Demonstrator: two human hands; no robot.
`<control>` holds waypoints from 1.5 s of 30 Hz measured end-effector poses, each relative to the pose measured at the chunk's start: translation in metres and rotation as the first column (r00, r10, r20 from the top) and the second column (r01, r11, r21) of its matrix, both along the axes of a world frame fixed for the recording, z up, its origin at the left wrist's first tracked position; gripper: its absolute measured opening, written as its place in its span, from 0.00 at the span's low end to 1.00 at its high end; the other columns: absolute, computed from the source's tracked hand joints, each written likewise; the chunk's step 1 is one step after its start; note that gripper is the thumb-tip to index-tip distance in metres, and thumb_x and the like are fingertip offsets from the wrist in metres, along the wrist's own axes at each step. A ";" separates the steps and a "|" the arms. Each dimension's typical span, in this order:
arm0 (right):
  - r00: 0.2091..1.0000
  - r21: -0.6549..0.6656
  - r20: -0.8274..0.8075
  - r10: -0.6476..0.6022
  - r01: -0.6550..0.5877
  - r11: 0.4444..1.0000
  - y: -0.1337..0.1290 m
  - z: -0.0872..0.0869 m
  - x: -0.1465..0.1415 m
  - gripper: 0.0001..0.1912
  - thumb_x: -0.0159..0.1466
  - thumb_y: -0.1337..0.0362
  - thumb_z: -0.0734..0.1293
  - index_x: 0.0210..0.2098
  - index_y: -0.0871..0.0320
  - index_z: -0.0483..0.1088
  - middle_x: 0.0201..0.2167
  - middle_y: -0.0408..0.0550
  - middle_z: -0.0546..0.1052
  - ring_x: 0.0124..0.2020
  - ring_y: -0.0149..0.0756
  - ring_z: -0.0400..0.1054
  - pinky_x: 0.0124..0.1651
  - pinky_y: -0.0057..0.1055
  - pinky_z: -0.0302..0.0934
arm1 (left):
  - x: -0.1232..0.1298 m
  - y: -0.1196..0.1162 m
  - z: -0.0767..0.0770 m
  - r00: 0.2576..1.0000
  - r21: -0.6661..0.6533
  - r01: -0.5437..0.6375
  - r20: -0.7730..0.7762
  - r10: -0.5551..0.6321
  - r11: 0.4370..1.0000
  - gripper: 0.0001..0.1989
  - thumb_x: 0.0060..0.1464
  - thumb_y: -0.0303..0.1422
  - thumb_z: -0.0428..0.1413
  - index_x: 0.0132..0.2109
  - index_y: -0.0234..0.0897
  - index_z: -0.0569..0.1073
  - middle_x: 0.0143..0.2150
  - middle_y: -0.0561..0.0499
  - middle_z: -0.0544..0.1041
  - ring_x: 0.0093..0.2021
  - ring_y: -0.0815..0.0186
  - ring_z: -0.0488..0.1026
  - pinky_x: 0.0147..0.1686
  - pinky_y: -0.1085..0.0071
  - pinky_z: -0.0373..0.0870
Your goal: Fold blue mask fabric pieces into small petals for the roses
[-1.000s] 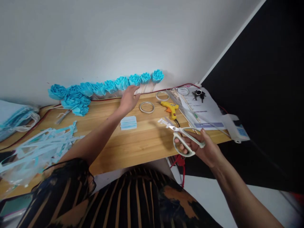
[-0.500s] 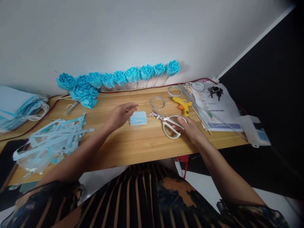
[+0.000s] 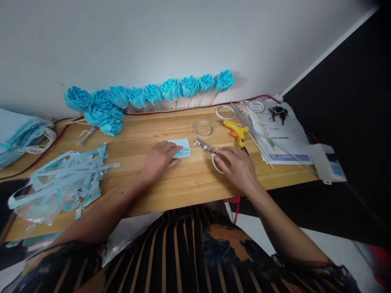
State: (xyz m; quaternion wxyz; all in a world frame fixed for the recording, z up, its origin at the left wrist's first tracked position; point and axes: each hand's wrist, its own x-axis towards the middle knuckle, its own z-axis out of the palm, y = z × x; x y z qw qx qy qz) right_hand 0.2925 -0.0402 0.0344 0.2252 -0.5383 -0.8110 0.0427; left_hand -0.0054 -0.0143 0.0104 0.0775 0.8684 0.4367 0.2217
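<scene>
A small stack of pale blue pieces [image 3: 182,149] lies at the middle of the wooden table [image 3: 171,187]. My left hand [image 3: 161,160] is at the stack's left side, its fingertips touching the near left edge and the thumb apart from the fingers. White-handled scissors [image 3: 209,147] lie right of the stack, blades pointing up and left, with small white bits by the blades. My right hand [image 3: 238,167] covers most of the scissors' handles from above; whether its fingers grip them is hidden.
Blue flowers on sticks [image 3: 171,90] line the wall. Blue-white strips [image 3: 67,179] and folded masks [image 3: 18,136] lie left. Two tape rings [image 3: 203,136], a yellow glue gun [image 3: 236,130], keys [image 3: 279,114], papers [image 3: 284,142] and a white device [image 3: 326,162] are right.
My left hand has come down to the stack from above its left side. My right hand has shifted over the scissors' handles, hiding more of them. The view has moved slightly.
</scene>
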 end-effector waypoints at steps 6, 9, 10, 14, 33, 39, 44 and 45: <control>0.985 -0.016 0.167 -0.048 0.052 0.999 0.001 -0.013 0.007 0.20 0.67 0.60 0.67 0.56 0.60 0.71 0.49 0.56 0.79 0.51 0.53 0.70 0.53 0.46 0.63 | 0.004 0.002 -0.004 0.988 0.081 0.021 -0.153 -0.009 0.997 0.12 0.64 0.31 0.53 0.50 0.34 0.78 0.47 0.41 0.79 0.47 0.54 0.73 0.48 0.58 0.69; 0.981 -0.038 0.188 -0.040 0.048 0.998 0.004 -0.017 0.012 0.21 0.66 0.62 0.67 0.57 0.59 0.70 0.48 0.56 0.79 0.49 0.53 0.70 0.51 0.45 0.62 | 0.007 0.007 -0.005 0.982 0.097 0.025 -0.187 -0.006 0.995 0.11 0.64 0.29 0.52 0.46 0.36 0.78 0.44 0.43 0.80 0.45 0.56 0.74 0.45 0.60 0.68; 0.982 -0.039 0.187 -0.036 0.044 0.998 0.005 -0.018 0.012 0.20 0.66 0.62 0.67 0.58 0.59 0.70 0.48 0.56 0.79 0.48 0.52 0.71 0.51 0.44 0.62 | 0.007 0.009 -0.005 0.979 0.103 0.031 -0.202 -0.010 0.994 0.11 0.63 0.28 0.52 0.45 0.36 0.78 0.43 0.43 0.80 0.44 0.56 0.74 0.44 0.60 0.67; 0.985 -0.015 0.171 -0.016 0.019 1.000 0.007 -0.021 0.009 0.21 0.66 0.62 0.67 0.57 0.60 0.70 0.45 0.56 0.80 0.45 0.51 0.71 0.49 0.43 0.62 | 0.009 0.009 -0.002 0.971 0.133 0.054 -0.238 -0.021 0.990 0.11 0.63 0.26 0.50 0.43 0.35 0.78 0.41 0.44 0.80 0.42 0.56 0.74 0.42 0.61 0.65; 0.994 -0.053 -0.011 0.105 -0.105 0.993 0.047 -0.019 -0.019 0.23 0.68 0.73 0.57 0.57 0.59 0.74 0.49 0.56 0.79 0.50 0.47 0.70 0.54 0.44 0.65 | 0.012 -0.013 0.006 0.969 0.023 0.243 -0.058 -0.241 0.970 0.14 0.66 0.39 0.53 0.49 0.36 0.77 0.44 0.44 0.81 0.42 0.57 0.76 0.42 0.61 0.66; 0.992 -0.088 0.000 0.127 -0.126 0.988 0.052 -0.027 -0.024 0.25 0.67 0.76 0.57 0.58 0.55 0.74 0.50 0.53 0.79 0.50 0.46 0.69 0.53 0.43 0.64 | 0.011 -0.012 0.007 0.964 0.006 0.264 -0.035 -0.263 0.965 0.14 0.66 0.39 0.53 0.49 0.36 0.78 0.43 0.44 0.81 0.41 0.58 0.76 0.43 0.61 0.67; 0.990 -0.083 0.000 0.140 -0.140 0.987 0.051 -0.030 -0.026 0.24 0.69 0.74 0.56 0.56 0.53 0.76 0.50 0.52 0.79 0.50 0.46 0.69 0.52 0.43 0.63 | 0.010 -0.012 0.009 0.964 -0.004 0.263 -0.026 -0.263 0.965 0.14 0.66 0.40 0.53 0.49 0.36 0.77 0.43 0.45 0.81 0.42 0.58 0.76 0.43 0.61 0.67; 0.990 -0.079 -0.001 0.141 -0.141 0.987 0.050 -0.028 -0.026 0.24 0.69 0.74 0.56 0.55 0.52 0.76 0.50 0.51 0.79 0.50 0.46 0.69 0.52 0.43 0.63 | 0.010 -0.012 0.009 0.964 -0.003 0.263 -0.023 -0.263 0.965 0.14 0.66 0.40 0.53 0.48 0.36 0.77 0.43 0.45 0.81 0.42 0.58 0.76 0.43 0.61 0.67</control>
